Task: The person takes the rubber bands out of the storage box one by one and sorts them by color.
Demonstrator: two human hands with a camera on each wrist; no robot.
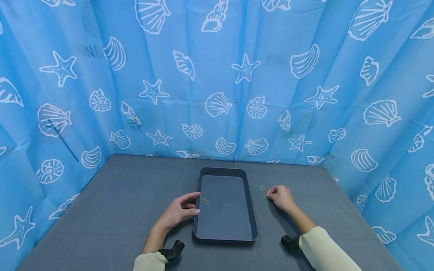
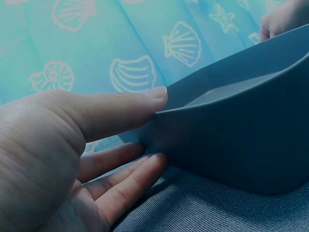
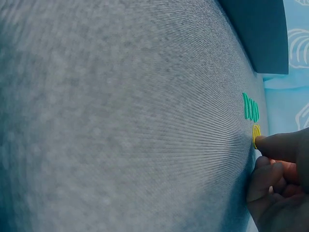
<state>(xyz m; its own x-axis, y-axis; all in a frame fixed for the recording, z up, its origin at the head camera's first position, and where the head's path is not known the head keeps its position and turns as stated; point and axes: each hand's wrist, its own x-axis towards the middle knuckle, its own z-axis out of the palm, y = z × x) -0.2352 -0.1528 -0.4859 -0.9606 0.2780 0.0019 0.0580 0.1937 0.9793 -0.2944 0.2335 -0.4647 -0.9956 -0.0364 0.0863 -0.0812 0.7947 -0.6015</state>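
A dark grey rectangular tray (image 1: 225, 235) lies on the table. My left hand (image 1: 179, 210) rests against its left side, thumb and fingers spread along the wall. In the left wrist view the thumb (image 2: 130, 108) touches the rim and other fingers lie by the outer wall. Two yellow rubber bands (image 1: 208, 202) are inside the tray near that hand. To the right of the tray my right hand (image 1: 281, 196) pinches at a yellow rubber band (image 3: 256, 133), fingers curled. Several green rubber bands (image 3: 250, 107) lie beside it on the cloth.
A grey cloth (image 1: 135, 195) covers the table. Blue curtains (image 1: 190, 75) with white shells and starfish stand behind and at both sides. A black wrist band (image 1: 172, 251) sits on the left wrist and another (image 1: 290, 242) on the right.
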